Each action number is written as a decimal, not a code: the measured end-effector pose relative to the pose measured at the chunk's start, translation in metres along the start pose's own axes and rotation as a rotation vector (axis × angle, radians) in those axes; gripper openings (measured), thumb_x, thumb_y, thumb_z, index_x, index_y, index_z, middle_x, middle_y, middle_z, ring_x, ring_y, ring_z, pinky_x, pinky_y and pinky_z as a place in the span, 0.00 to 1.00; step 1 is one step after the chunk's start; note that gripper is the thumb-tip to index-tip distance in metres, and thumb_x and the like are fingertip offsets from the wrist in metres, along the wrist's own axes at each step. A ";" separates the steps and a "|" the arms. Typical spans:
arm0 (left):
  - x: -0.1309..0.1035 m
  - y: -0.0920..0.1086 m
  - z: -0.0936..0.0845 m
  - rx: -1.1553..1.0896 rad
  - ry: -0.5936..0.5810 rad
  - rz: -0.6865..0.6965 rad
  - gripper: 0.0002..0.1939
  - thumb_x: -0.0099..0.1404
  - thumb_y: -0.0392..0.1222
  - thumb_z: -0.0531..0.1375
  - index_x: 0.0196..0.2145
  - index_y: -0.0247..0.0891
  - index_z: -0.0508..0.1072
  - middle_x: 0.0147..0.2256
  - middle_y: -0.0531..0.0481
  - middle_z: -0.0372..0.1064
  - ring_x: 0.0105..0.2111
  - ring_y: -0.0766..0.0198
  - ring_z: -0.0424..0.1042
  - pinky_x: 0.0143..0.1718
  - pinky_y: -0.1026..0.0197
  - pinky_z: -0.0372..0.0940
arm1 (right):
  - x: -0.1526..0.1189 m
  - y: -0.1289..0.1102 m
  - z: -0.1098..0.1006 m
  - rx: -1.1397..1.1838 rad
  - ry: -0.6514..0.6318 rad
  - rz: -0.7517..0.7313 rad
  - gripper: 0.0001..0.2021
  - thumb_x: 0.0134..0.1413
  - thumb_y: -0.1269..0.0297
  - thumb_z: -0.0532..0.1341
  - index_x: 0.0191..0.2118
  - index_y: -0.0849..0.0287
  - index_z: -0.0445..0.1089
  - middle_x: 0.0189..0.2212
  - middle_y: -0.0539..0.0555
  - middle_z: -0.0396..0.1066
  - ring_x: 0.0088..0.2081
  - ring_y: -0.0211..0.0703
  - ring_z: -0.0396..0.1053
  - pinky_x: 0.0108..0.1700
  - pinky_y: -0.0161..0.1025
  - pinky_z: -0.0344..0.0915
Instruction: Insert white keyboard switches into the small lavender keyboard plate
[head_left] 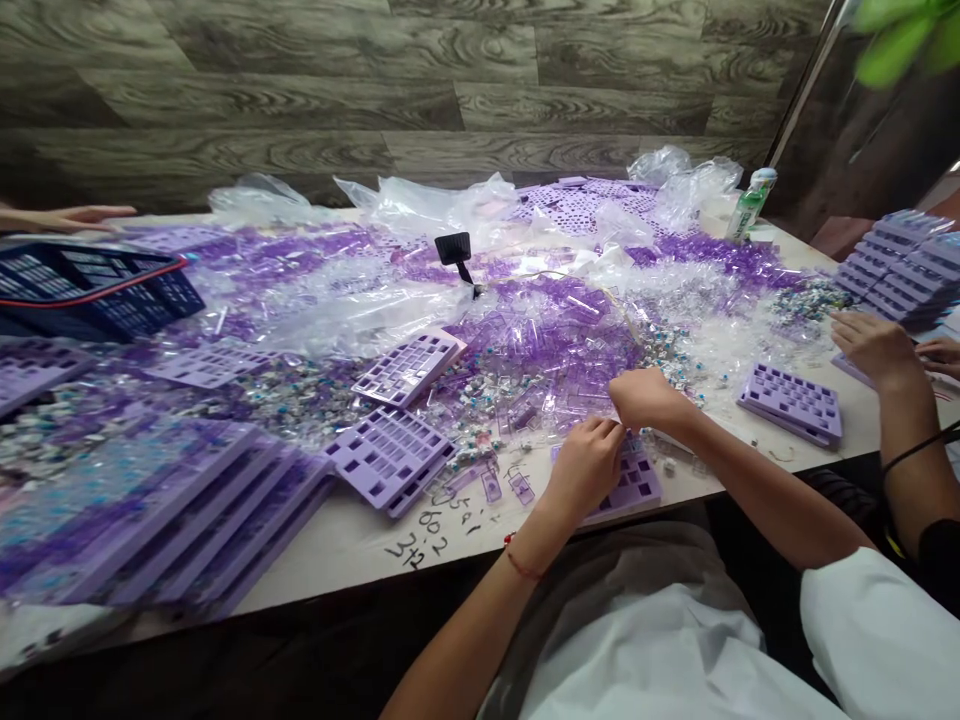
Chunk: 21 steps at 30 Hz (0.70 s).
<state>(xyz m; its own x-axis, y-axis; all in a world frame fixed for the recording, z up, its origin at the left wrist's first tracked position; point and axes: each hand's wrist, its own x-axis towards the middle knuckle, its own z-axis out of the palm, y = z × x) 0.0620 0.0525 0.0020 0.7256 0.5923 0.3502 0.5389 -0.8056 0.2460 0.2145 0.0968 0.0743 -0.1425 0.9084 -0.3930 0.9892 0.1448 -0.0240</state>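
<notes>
My left hand (586, 462) is over a purple slotted tray (637, 482) at the table's front edge, its fingers bent together. What they pinch is too small to make out. My right hand (646, 402) is curled just beyond the tray, close to the left fingertips; its fingertips are hidden behind the back of the hand. Loose clear and purple plastic pieces (559, 330) are heaped past both hands. Left of my left hand, two stacked purple trays (390, 455) lie beside handwriting on the table.
Large purple stacked trays (195, 510) stand at the front left, below a dark blue basket (97, 290). A green bottle (750, 205) stands at the back right. Another person's hands are at the right edge, near a tray stack (896, 265); another hand is at far left.
</notes>
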 end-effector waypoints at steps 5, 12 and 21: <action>0.005 0.001 0.000 0.007 -0.013 -0.063 0.12 0.68 0.28 0.54 0.44 0.39 0.72 0.40 0.46 0.76 0.43 0.54 0.74 0.44 0.53 0.70 | -0.010 0.001 -0.011 -0.031 -0.059 0.036 0.14 0.61 0.61 0.68 0.49 0.62 0.76 0.47 0.59 0.77 0.48 0.50 0.76 0.49 0.45 0.73; 0.007 0.002 0.003 -0.006 0.002 -0.129 0.10 0.69 0.30 0.54 0.44 0.38 0.72 0.41 0.44 0.76 0.43 0.54 0.75 0.44 0.54 0.70 | -0.011 -0.015 -0.016 -0.103 -0.022 0.010 0.15 0.49 0.71 0.71 0.45 0.62 0.81 0.42 0.67 0.81 0.50 0.59 0.78 0.49 0.42 0.71; 0.007 0.003 0.008 -0.002 -0.011 -0.142 0.09 0.68 0.31 0.54 0.44 0.37 0.71 0.42 0.42 0.76 0.44 0.53 0.75 0.45 0.53 0.71 | -0.025 -0.020 -0.004 -0.090 0.054 0.011 0.10 0.57 0.70 0.66 0.44 0.64 0.81 0.43 0.70 0.80 0.48 0.57 0.78 0.48 0.42 0.71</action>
<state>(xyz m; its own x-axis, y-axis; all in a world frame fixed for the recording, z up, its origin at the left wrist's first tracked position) 0.0716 0.0546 -0.0019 0.6467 0.7005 0.3018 0.6359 -0.7137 0.2938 0.1984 0.0722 0.0882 -0.1363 0.9297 -0.3423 0.9838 0.1677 0.0638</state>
